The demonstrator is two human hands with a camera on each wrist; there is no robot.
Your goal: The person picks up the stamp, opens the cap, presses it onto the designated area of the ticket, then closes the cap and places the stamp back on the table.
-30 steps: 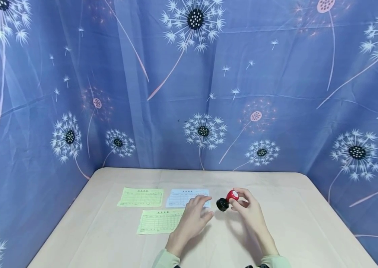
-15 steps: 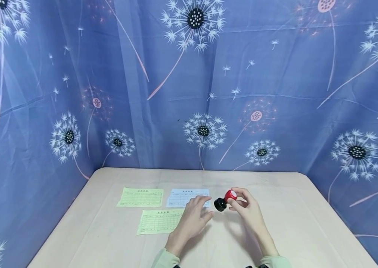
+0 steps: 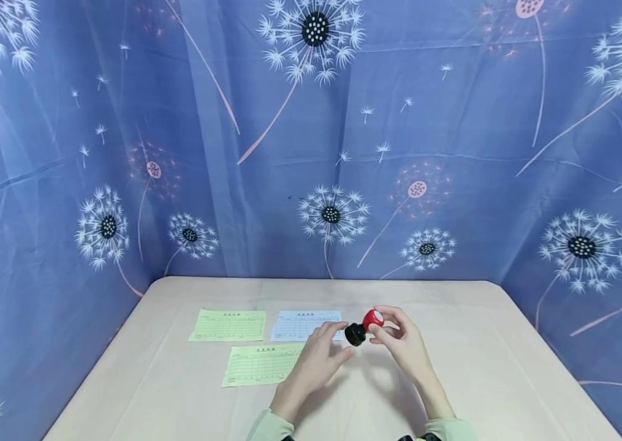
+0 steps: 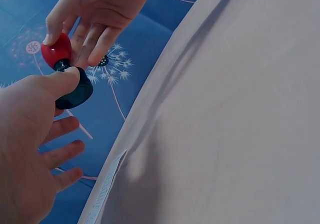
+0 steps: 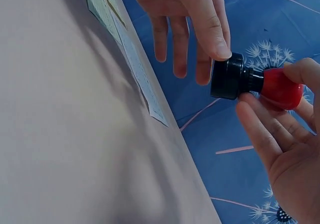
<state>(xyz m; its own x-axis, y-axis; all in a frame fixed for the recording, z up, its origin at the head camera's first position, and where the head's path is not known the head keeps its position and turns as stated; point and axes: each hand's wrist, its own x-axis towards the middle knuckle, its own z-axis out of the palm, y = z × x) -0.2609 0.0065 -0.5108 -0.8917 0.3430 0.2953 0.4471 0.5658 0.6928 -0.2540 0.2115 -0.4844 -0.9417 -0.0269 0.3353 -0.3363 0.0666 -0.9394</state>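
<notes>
The right hand (image 3: 405, 349) clamps its fingers on a glossy, bulb-handled stamp (image 5: 255, 81); left of the stamp are the left hand (image 3: 315, 360), fingers apart, and thin papers (image 3: 228, 326).

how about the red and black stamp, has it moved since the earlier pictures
Yes, slightly left in the head view: the stamp is nearer the blue sheet than before.
</notes>
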